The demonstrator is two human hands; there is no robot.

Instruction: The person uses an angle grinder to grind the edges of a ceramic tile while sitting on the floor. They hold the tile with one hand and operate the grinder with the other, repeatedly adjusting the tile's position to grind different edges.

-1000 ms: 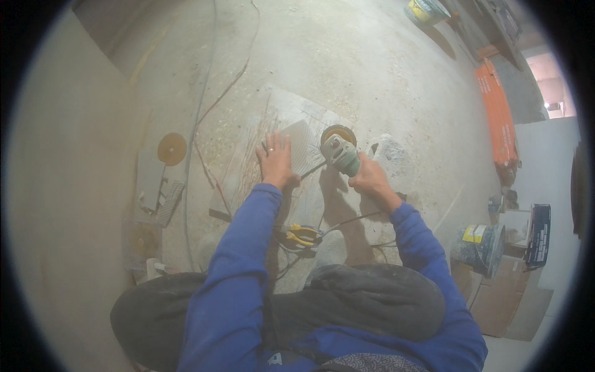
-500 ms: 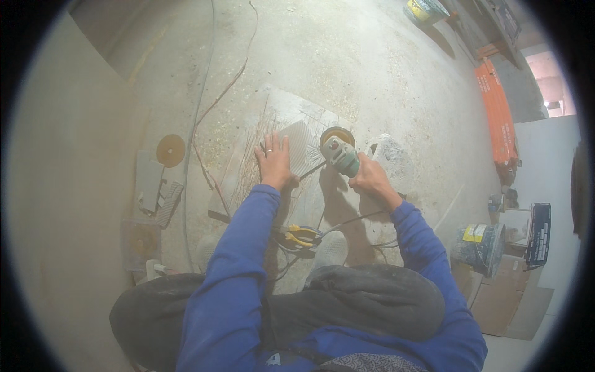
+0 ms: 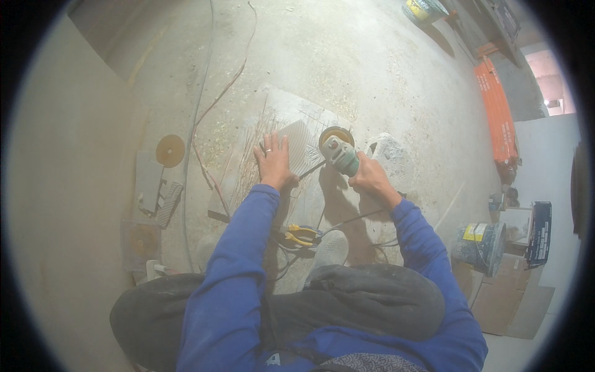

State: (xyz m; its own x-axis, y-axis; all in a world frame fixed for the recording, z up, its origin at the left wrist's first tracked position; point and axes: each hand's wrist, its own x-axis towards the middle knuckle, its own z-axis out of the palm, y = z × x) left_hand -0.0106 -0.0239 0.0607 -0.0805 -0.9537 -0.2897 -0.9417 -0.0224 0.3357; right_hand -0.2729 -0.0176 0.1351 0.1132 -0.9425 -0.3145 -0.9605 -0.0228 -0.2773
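Observation:
My left hand (image 3: pixel 273 160) lies flat with fingers spread on a grey tile piece with a ribbed face (image 3: pixel 300 141), pressing it against a scored, dusty board (image 3: pixel 280 105) on the floor. In my right hand (image 3: pixel 374 180) is a green angle grinder (image 3: pixel 344 160), gripped by its body. Its round disc (image 3: pixel 336 132) sits just right of the tile piece; whether the disc touches the tile I cannot tell. Dust hazes the view. A thin dark strip runs from beside my left hand toward the grinder.
Yellow-handled pliers (image 3: pixel 302 235) and dark cables lie by my shoe (image 3: pixel 331 249). A tan disc (image 3: pixel 170 150) and tile offcuts (image 3: pixel 149 180) lie left, near a reddish cord (image 3: pixel 196 133). Right are a whitish lump (image 3: pixel 392 155), a bucket (image 3: pixel 483 249) and orange packages (image 3: pixel 497 118).

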